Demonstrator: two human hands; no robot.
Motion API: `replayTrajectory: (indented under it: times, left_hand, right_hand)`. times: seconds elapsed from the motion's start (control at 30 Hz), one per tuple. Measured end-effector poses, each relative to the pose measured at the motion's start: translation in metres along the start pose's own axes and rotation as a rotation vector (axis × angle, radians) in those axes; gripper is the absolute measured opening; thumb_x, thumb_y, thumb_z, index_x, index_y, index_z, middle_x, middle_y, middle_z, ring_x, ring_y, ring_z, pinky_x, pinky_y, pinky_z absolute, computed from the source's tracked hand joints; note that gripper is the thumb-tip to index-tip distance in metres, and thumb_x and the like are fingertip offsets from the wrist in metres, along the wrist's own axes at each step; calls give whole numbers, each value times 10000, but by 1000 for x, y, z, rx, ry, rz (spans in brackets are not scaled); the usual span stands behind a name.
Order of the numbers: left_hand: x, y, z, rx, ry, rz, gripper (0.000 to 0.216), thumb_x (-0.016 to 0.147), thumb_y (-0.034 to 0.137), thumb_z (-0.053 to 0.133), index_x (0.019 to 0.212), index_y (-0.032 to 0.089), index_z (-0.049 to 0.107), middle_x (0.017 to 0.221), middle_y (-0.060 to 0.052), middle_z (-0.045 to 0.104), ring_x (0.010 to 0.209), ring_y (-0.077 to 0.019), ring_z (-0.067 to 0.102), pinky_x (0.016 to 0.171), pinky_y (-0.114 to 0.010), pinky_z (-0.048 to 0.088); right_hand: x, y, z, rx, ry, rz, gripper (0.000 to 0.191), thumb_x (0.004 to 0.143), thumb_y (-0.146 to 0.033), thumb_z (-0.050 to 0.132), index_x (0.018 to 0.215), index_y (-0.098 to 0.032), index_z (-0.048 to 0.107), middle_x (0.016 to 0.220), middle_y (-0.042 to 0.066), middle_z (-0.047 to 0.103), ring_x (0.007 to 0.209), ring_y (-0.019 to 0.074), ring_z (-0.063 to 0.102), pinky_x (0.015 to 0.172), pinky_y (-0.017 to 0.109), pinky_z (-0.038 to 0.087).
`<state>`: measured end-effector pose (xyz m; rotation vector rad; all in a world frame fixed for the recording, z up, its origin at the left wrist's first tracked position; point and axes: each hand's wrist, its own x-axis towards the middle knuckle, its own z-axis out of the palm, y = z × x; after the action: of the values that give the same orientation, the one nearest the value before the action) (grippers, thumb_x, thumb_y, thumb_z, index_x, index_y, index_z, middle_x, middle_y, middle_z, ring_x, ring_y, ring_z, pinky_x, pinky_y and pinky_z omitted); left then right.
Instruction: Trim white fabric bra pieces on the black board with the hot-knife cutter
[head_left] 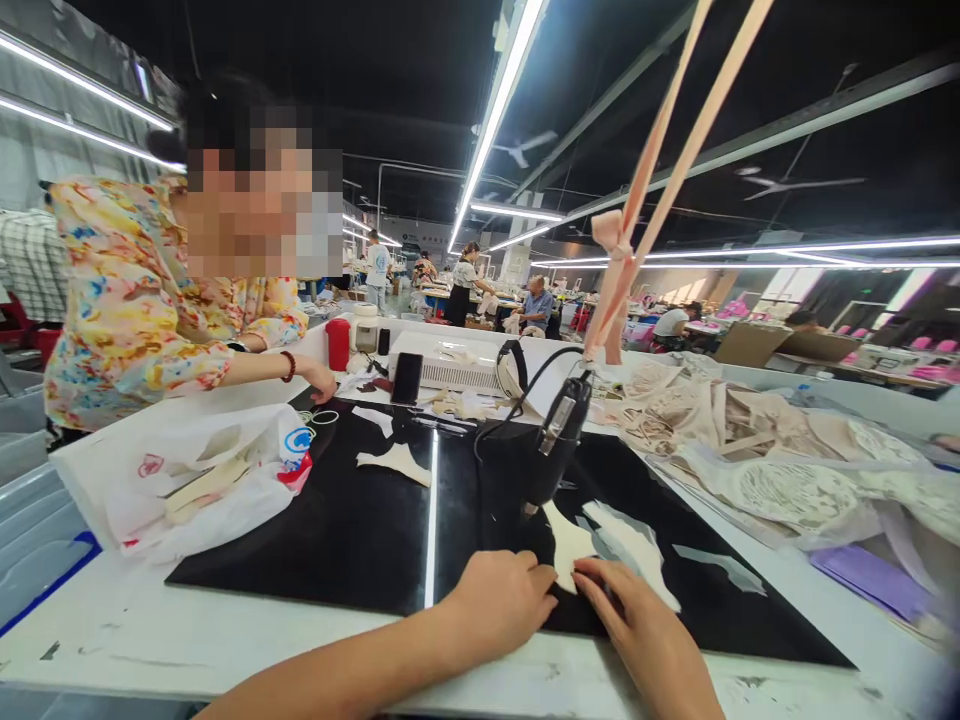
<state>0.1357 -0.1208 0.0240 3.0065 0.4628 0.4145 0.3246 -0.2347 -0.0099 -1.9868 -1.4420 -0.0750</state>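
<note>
A cream cut-out fabric piece [570, 548] lies on a glossy black board [337, 540]. My left hand [504, 607] has its fingers closed at the left edge of that piece. At its lower right edge, my right hand [637, 625] pinches it between thumb and finger. Just above the piece's top end hangs a black corded power tool [559, 430], tip down; whether it touches the fabric I cannot tell. Beside my right hand are a second cream piece [651, 560] and a grey translucent template-like sheet [626, 545].
Pink straps [616, 270] hold up the tool. Another cream piece [395, 462] lies left. A white plastic bag [195, 490] sits at the board's left edge, near a co-worker's hand [319, 380]. A phone [406, 378] stands behind; beige lace garments [772, 450] pile up right.
</note>
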Motion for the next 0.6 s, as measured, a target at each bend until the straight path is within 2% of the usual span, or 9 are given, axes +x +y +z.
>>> replayTrajectory:
  times: [0.17,0.27,0.4,0.6]
  left_hand:
    - [-1,-1,-1,-29,-30,18,223,1036,320,467,1069,181,638,979,-57,701,869,-242,721,762,-344,569]
    - [0,1,-4,-29,-45,19,209,1032,293,474,1051,171,642,958,-62,698,882,-245,720,779,-349,567]
    - [-1,3,-7,-31,-50,-12,203,1031,303,481,1072,180,637,953,-58,695,892,-245,719,768,-343,566]
    - [-1,1,-7,-52,-41,-37,213,1030,308,476,1139,192,616,971,-50,698,902,-240,714,774,-339,561]
  right_hand:
    - [4,-18,-14,-33,-35,54,333,985,-515,434,1037,-295,678,1099,36,736,1008,263,699,830,376,545]
    - [3,-22,-11,-48,-59,55,299,987,-490,449,1049,-297,669,1088,34,727,996,260,691,797,368,525]
    - [3,-27,-5,-54,-97,23,306,994,-445,418,949,-283,674,983,39,714,922,263,683,753,375,492]
    - [8,-31,-7,-6,-114,37,309,973,-416,425,900,-253,678,961,67,712,925,284,660,798,406,481]
